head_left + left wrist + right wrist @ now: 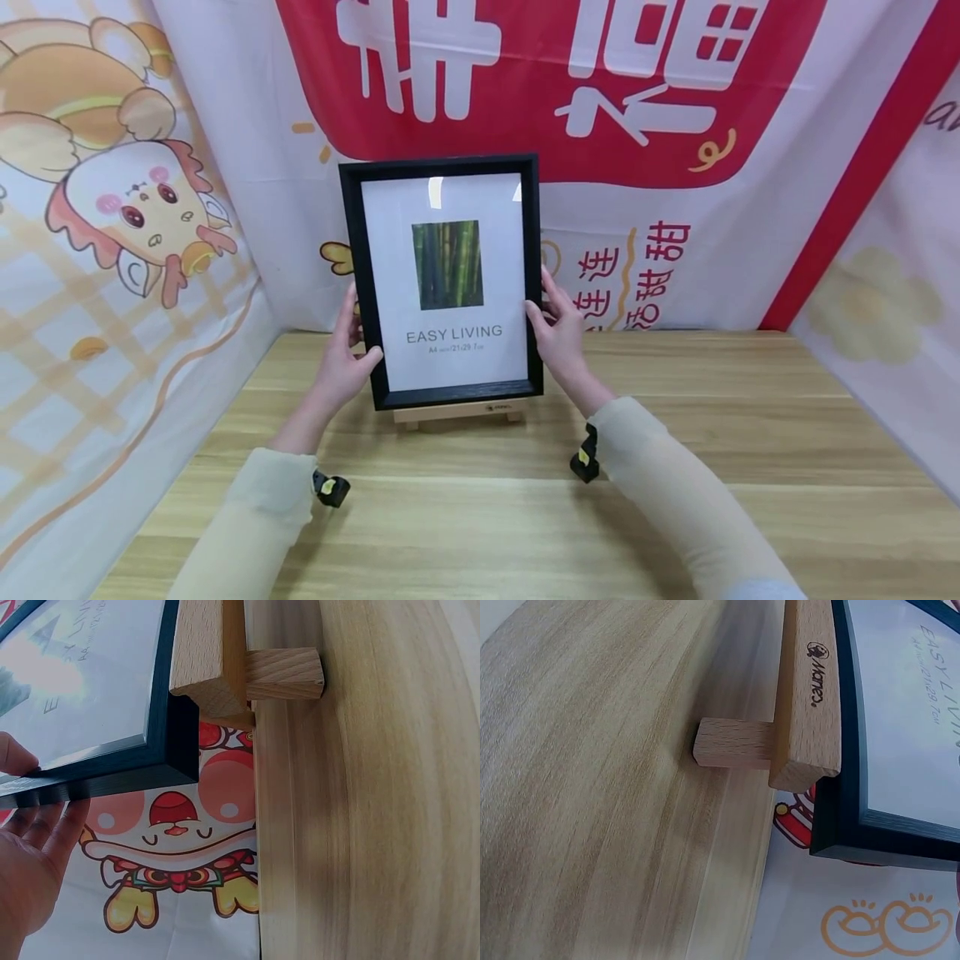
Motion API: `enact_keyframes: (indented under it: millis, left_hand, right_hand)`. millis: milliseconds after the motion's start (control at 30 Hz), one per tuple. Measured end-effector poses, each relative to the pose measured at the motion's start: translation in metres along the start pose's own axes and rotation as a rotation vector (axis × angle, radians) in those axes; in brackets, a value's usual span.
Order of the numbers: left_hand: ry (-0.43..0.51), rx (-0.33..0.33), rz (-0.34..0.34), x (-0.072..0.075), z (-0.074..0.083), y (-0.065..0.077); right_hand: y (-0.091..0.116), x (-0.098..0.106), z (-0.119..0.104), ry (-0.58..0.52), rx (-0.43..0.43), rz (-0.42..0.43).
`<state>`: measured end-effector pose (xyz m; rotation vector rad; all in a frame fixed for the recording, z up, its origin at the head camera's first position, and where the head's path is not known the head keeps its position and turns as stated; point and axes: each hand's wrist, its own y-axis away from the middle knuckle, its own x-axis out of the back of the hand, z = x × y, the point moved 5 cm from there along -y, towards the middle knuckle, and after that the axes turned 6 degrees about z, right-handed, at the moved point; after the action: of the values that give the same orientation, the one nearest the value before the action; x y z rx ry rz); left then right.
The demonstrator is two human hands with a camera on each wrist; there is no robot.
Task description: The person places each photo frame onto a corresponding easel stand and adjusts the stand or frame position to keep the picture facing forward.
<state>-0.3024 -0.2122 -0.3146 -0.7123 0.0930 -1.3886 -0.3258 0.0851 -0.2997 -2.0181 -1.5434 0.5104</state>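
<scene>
Fabric [142, 358] printed with a cartoon figure is hanging at far left. Next, through the head camera, I am seeing the left hand [347, 367] pinching the frame's left edge, its thumb lying on the front and its fingers reaching behind. At centre, the black picture frame [442, 282], marked EASY LIVING, is standing near-upright at the ledge of a wooden stand [459, 410], both lower corners extending past the ledge ends. I cannot tell whether the ledge is bearing its weight. The stand is resting on the wood-grain desk [465, 533]; behind, a red panel [517, 129] is showing white characters. Rightward, the right hand [561, 337] is pinching the opposite edge, its thumb lying in front. Pale cloth [892, 275] is hanging at far right.
</scene>
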Motion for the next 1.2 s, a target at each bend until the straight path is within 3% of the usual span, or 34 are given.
enact_keyframes:
  millis: [133,233,333,433,567,767,1000,1200]
  left_hand:
    - [-0.005,0.025,-0.007,0.0,-0.006,0.0]
    - [-0.003,0.042,-0.007,0.0,-0.019,-0.002]
    - [0.002,0.053,-0.005,0.0,-0.03,-0.003]
    - [0.006,0.079,0.001,0.0,-0.039,0.0]
    - [0.029,0.127,-0.003,0.002,-0.044,0.01]
    - [0.041,0.183,-0.064,-0.002,-0.05,0.035]
    - [-0.005,0.328,-0.124,-0.01,-0.06,0.063]
    - [0.03,0.375,-0.143,-0.021,-0.061,0.075]
  right_hand:
    - [0.0,-0.001,0.002,-0.003,-0.035,-0.019]
    - [-0.001,0.0,0.004,-0.011,-0.073,-0.052]
    - [-0.003,0.002,0.005,0.009,-0.114,-0.121]
    - [-0.003,0.003,0.022,0.017,-0.14,-0.2]
    - [0.005,0.008,0.048,0.007,-0.195,-0.282]
    - [0.037,0.021,0.058,0.03,-0.28,-0.367]
    - [0.062,0.033,0.072,0.033,-0.348,-0.385]
    - [0.079,0.032,0.079,0.045,-0.448,-0.42]
